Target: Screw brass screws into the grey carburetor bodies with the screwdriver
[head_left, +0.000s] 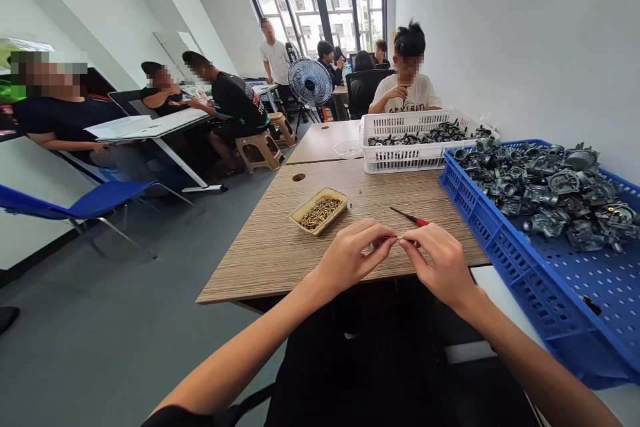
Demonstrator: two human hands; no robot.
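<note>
Two bare hands meet at their fingertips above a wood-grain table (250, 260): the left hand (350, 252) and the right hand (444, 260) each pinch, between thumb and forefinger, one end of a tiny metal piece (399, 239), too small and too covered by the fingers to identify. It is held up to the right of a shallow cream tray (335, 219), slightly nearer the wearer. The step in hand appears to be close two-handed fingertip work, turning or fitting the piece; the next move calls for a light, steady pinch and good alignment, since so small an item could easily slip. The tray is filled with slender brass-coloured parts (320, 212), with two tiny loose pieces (351, 205) just to its right. Further right of the tray, just beyond the fingertips, lies a screwdriver (411, 217) with a dark shaft and a red-and-black handle, not in either hand. Beyond the tray and to its right stands a white plastic basket (395, 163) of dark metal parts (425, 135). Well to the tray's right, a blue plastic crate (505, 260) holds a heap of grey carburetor bodies (540, 195). Farther beyond the tray, a person (407, 90) sits behind the basket.
</note>
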